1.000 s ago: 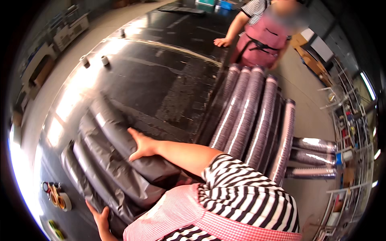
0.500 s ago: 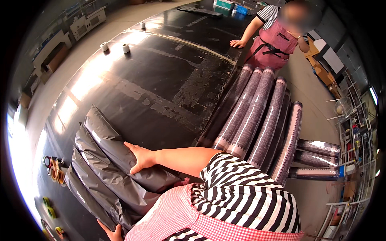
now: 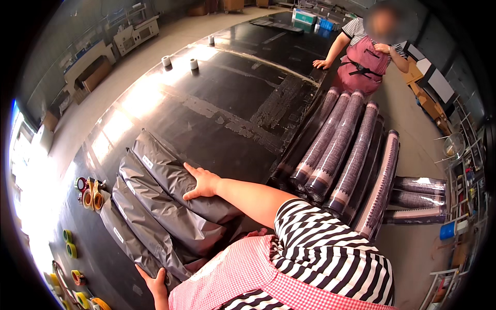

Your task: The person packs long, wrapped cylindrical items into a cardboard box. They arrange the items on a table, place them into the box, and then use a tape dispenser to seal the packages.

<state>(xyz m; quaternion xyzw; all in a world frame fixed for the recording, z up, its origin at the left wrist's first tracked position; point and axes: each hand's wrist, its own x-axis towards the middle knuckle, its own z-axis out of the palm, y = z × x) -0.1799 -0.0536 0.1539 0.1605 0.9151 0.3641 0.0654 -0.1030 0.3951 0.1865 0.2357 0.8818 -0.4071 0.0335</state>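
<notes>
Several long, stuffed grey plastic packages [image 3: 173, 219] lie side by side on the black table. My right hand [image 3: 204, 182] rests on the package at the right of the row, thumb and fingers spread and nothing pinched between them. At the near left end, my left hand [image 3: 155, 283] presses against the side of the leftmost package, its thumb apart from the fingers. Small white labels show on some of the packages. Their near ends are partly hidden by my pink checked apron [image 3: 232, 261].
Clear-wrapped rolled rugs [image 3: 338, 155] lie to the right, some jutting past the table edge. A co-worker in a pink apron [image 3: 359, 64] stands beyond them, one hand on the table [image 3: 227, 129]. Scissors [image 3: 93, 195] and tape rolls [image 3: 71, 249] are at the left.
The whole view has shifted, so the table and packages appear further right. Both my hands keep their places on the packages. The co-worker's hand still rests on the table.
</notes>
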